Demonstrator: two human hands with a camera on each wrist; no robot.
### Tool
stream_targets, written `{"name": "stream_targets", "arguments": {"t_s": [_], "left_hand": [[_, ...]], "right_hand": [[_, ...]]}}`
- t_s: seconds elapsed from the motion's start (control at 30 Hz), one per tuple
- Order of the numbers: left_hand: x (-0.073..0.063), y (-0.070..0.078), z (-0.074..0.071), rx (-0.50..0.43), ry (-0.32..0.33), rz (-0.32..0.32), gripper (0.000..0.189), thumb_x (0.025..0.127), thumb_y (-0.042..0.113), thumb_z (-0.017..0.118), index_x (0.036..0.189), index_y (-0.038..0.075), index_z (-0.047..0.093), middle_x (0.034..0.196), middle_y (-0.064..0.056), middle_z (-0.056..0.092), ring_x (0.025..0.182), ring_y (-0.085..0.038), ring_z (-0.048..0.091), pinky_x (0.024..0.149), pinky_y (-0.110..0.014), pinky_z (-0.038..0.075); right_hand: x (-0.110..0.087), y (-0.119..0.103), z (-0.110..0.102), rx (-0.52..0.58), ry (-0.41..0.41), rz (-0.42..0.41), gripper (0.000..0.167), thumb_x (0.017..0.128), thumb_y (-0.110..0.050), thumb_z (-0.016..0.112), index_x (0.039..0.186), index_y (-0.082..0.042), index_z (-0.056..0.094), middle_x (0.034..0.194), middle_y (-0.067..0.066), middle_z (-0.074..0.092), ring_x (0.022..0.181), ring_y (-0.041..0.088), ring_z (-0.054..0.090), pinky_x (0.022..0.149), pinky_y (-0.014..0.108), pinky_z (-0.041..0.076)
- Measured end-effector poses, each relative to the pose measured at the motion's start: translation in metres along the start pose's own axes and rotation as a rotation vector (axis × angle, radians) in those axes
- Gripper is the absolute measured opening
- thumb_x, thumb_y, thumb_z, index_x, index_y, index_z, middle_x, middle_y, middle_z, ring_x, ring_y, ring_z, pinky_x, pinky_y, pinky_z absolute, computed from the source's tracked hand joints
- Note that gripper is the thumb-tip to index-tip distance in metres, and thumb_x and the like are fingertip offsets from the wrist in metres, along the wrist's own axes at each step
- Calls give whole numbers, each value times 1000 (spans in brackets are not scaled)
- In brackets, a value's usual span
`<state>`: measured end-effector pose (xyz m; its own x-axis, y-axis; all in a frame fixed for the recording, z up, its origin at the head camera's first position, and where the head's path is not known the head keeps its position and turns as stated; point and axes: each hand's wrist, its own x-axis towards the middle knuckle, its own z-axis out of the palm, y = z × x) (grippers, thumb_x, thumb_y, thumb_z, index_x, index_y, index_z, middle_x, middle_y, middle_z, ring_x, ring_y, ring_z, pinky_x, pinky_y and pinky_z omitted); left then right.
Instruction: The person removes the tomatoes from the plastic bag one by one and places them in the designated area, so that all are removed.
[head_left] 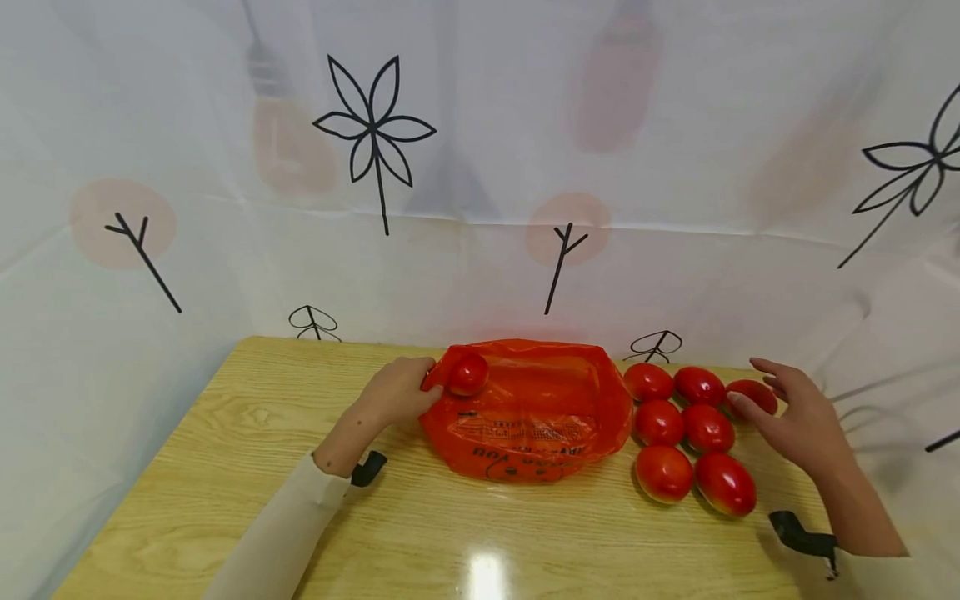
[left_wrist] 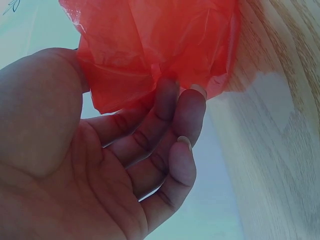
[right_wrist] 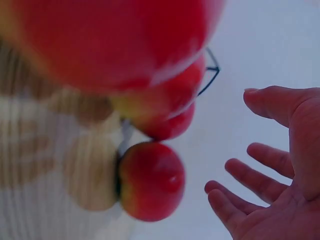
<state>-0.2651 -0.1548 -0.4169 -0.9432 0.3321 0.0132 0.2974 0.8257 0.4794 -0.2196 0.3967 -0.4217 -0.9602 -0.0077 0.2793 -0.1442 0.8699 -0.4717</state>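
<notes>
A red plastic bag (head_left: pixel 525 450) with dark print lies on the table, its mouth spread wide. One red apple (head_left: pixel 468 374) sits inside at its left end. My left hand (head_left: pixel 397 390) holds the bag's left edge; in the left wrist view the curled fingers (left_wrist: pixel 190 117) and thumb meet the red film (left_wrist: pixel 155 45). To the right of the bag, several shiny red apples are grouped together. Beside the far-right apple (head_left: pixel 752 398) my right hand (head_left: pixel 802 417) hovers with fingers spread, holding nothing. The right wrist view shows that hand (right_wrist: pixel 265 175) apart from an apple (right_wrist: pixel 152 181).
The wooden table (head_left: pixel 225 467) backs onto a white patterned cloth (head_left: pixel 450 275), which also hangs at both sides. Two front apples, one (head_left: pixel 663 473) beside another (head_left: pixel 725 484), lie nearest me. A dark strap (head_left: pixel 802 535) is around the right wrist.
</notes>
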Motion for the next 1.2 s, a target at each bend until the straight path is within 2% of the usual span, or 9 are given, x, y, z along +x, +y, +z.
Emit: {"name": "stream_targets", "arguments": {"t_s": [0.23, 0.33, 0.4, 0.47, 0.53, 0.6, 0.63, 0.9, 1.2], "left_hand": [[0, 1, 0, 2, 5, -4, 11, 100, 20, 69, 100, 9, 65, 75, -1, 60, 64, -18, 55, 57, -29, 46], [0, 2, -1, 5, 7, -8, 11, 100, 20, 69, 100, 9, 65, 75, -2, 60, 65, -18, 55, 57, -30, 46], [0, 2, -1, 7, 5, -11, 12, 100, 20, 69, 100, 9, 65, 75, -2, 60, 65, -18, 56, 58, -30, 47], [0, 3, -1, 6, 4, -12, 12, 100, 20, 70, 101, 9, 66, 76, -1, 60, 65, -18, 56, 58, -30, 47], [0, 3, -1, 7, 4, -10, 12, 100, 20, 70, 101, 8, 66, 76, -1, 60, 65, -19, 56, 58, -30, 47], [0, 3, -1, 9, 4, -8, 12, 100, 20, 70, 101, 8, 66, 76, -1, 60, 65, -19, 55, 58, -30, 47], [0, 3, -1, 8, 5, -7, 12, 100, 20, 70, 101, 8, 65, 75, -2, 60, 65, -19, 55, 58, -30, 46], [0, 1, -1, 4, 6, 4, 12, 100, 20, 69, 99, 8, 65, 74, -1, 58, 64, -18, 54, 57, -29, 45], [0, 2, -1, -6, 5, -5, 11, 100, 19, 69, 99, 8, 65, 74, -1, 59, 64, -18, 55, 57, -30, 46]], "right_hand": [[-1, -33, -1, 61, 55, -88, 60, 97, -18, 77, 147, 4, 51, 145, 37, 48, 125, 58, 46, 91, 78, 44], [1, -45, 1, 85, 76, -138, 59, 95, -13, 78, 146, 2, 53, 144, 33, 50, 126, 56, 46, 109, 44, 49], [2, -52, 3, 105, 79, -166, 58, 94, -10, 79, 145, 1, 54, 144, 32, 51, 126, 55, 47, 105, 16, 40], [5, -60, 6, 113, 71, -178, 58, 95, -10, 79, 146, -1, 54, 144, 31, 52, 127, 55, 47, 106, 14, 39], [7, -69, 9, 121, 54, -182, 58, 95, -11, 79, 146, -1, 53, 144, 31, 51, 128, 55, 47, 112, 42, 49], [10, -77, 12, 125, 39, -183, 60, 94, -11, 79, 147, -1, 52, 145, 31, 50, 128, 56, 47, 102, 70, 48], [11, -82, 13, 126, 33, -182, 60, 94, -11, 80, 147, -2, 52, 145, 30, 51, 129, 55, 48, 95, 78, 45], [16, -108, 20, 172, 1, -214, 62, 94, -11, 80, 149, -6, 52, 148, 24, 52, 133, 50, 48, 99, 77, 44], [20, -135, 33, 168, -1, -278, 60, 92, -9, 82, 145, -7, 55, 143, 18, 56, 128, 42, 55, 99, 70, 50]]}}
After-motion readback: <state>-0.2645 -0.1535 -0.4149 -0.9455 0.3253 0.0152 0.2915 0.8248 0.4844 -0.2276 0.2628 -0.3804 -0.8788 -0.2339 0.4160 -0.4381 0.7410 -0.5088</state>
